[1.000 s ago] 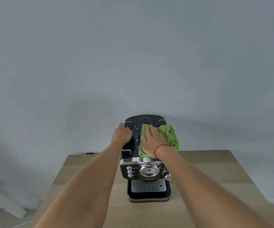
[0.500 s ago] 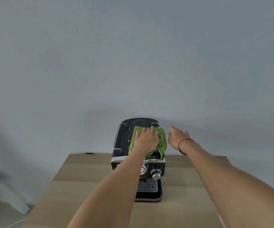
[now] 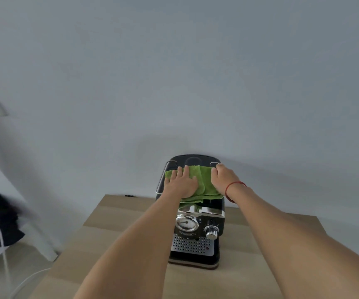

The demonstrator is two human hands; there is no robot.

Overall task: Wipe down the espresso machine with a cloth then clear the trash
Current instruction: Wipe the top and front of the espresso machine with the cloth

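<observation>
Light wooden table (image 3: 118, 244) carries black-and-chrome espresso machine (image 3: 196, 236), centre-far, near the wall. Left hand (image 3: 181, 183) lies flat, fingers straight, pressing green microfibre cloth (image 3: 205, 180) spread across the machine top. Right hand (image 3: 222, 176) is curled at the top's right edge, touching the cloth; grip unclear. Top's long axis runs near-far, so strokes likely pull toward the near edge. Table extends on both sides.

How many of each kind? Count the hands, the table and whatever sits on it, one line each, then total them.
hands: 2 (left hand, right hand)
espresso machine: 1
green cloth: 1
wooden table: 1
total: 5
</observation>
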